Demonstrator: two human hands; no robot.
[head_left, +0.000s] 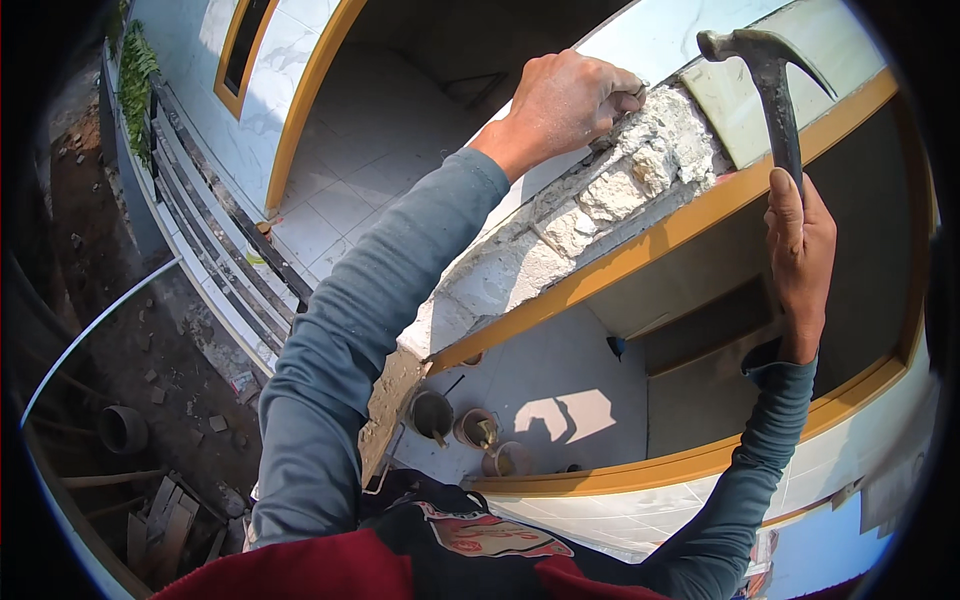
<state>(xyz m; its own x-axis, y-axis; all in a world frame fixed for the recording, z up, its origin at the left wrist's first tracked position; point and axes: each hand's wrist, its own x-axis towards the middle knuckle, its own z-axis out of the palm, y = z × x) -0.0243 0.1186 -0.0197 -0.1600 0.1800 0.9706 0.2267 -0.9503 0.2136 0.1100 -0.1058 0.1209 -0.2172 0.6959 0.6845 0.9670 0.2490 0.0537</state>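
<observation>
My right hand (800, 255) grips the black handle of a claw hammer (750, 50), raised upright at the right with its head near the tiles. My left hand (560, 105) is closed at the upper end of a rough, chipped strip of pale masonry (580, 220), its fingertips pinched on something small that I cannot make out. The strip runs diagonally along a yellow frame (620, 265), beside white wall tiles (750, 110), and its surface is broken and crumbly.
Below the frame, several buckets (432, 415) stand on a tiled floor (530, 370). A dark railing (210, 220) runs along the left, with plants (130, 100) at its top and a dirt yard (90, 300) with rubble beyond. An open doorway (360, 100) is above.
</observation>
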